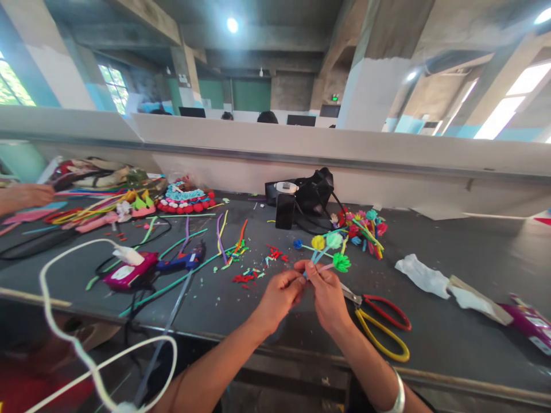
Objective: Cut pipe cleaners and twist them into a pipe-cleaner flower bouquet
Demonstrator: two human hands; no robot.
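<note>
Close together over the table's front half, my left hand (279,298) and my right hand (329,295) are both closed on a small bunch of pipe-cleaner flowers (318,242). Yellow, mint and green heads fan out above my fingers on light blue and pink stems. My left fingertips pinch at the lower stems, whose ends are mostly hidden. Just beyond, a blue flower (298,244) shows at the end of a green stem; whether it is held I cannot tell. Scissors (379,324) with one red and one yellow handle lie beside my right wrist.
A glue gun (183,261) and a magenta power strip (131,271) with a white cable lie left. Red and green clippings (245,279) litter the middle. Behind are a phone (284,211), a black bag (316,192) and finished flowers (365,226). Another person's hand (28,198) is far left.
</note>
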